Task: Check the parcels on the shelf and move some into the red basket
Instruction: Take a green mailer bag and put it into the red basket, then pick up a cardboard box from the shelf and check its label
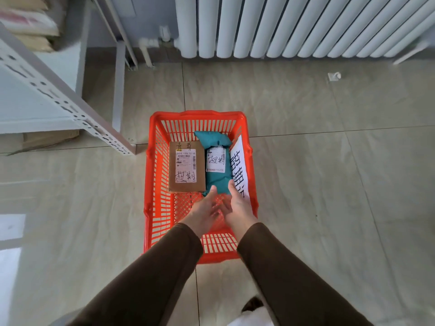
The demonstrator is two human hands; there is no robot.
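Two parcels in one red basket [150,175] at frame centre: brown box [186,168] left, teal bag [215,161] beside it, white sign [240,165] against the right wall. Left hand [204,210] and right hand [237,203] spread, fingers loose at the bag's near end, gripping nothing. Tiled floor [329,161], shelf [47,90] upper left, radiator [294,24] along the top.

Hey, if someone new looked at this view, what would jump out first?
The bright red slatted plastic basket on the pale tiled floor, holding a brown cardboard box beside a teal plastic-wrapped parcel. Both hands, left hand and right hand, reach into it with relaxed fingers at the teal parcel's near end.
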